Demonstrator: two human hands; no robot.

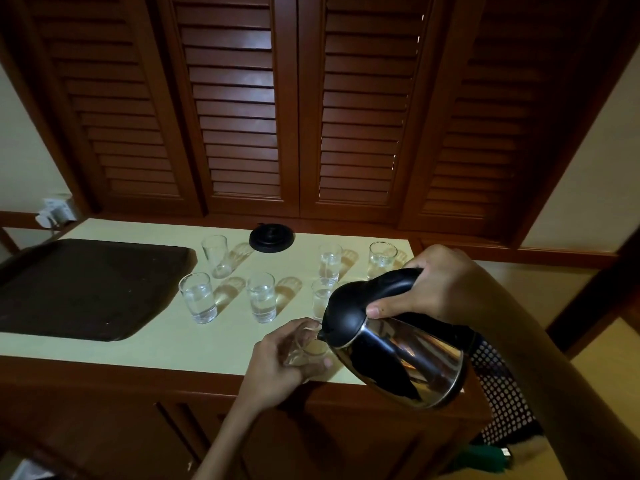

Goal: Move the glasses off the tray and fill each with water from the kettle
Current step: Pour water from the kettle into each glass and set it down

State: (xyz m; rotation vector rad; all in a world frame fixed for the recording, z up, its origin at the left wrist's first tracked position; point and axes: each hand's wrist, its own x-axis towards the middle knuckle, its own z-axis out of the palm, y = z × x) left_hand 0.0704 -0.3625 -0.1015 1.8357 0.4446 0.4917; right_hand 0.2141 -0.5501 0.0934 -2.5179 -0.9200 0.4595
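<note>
From the head view, the kettle [394,344] is the landmark: it is tilted spout-down toward its left, where the held glass [306,344] sits just under the spout at the near edge of the table [166,344]. The likeliest fault, as I judge it, is a spill: the spout meets the rim close to the table's front edge, so too steep a tilt, or a slip of the glass, could send water over the hand or down the cabinet. The kettle's body also hangs near another glass [320,299] just behind the spout and could knock it.

The right hand [426,282] is wrapped tight around the kettle's black handle, thumb pressing the lid's rim, wrist bent to tip it. The left hand [284,362] curls around the held glass, fingers closed on its side. Five more glasses stand beyond the kettle, all off the tray [86,289], which lies far left; one glass [215,254] looks empty.
</note>
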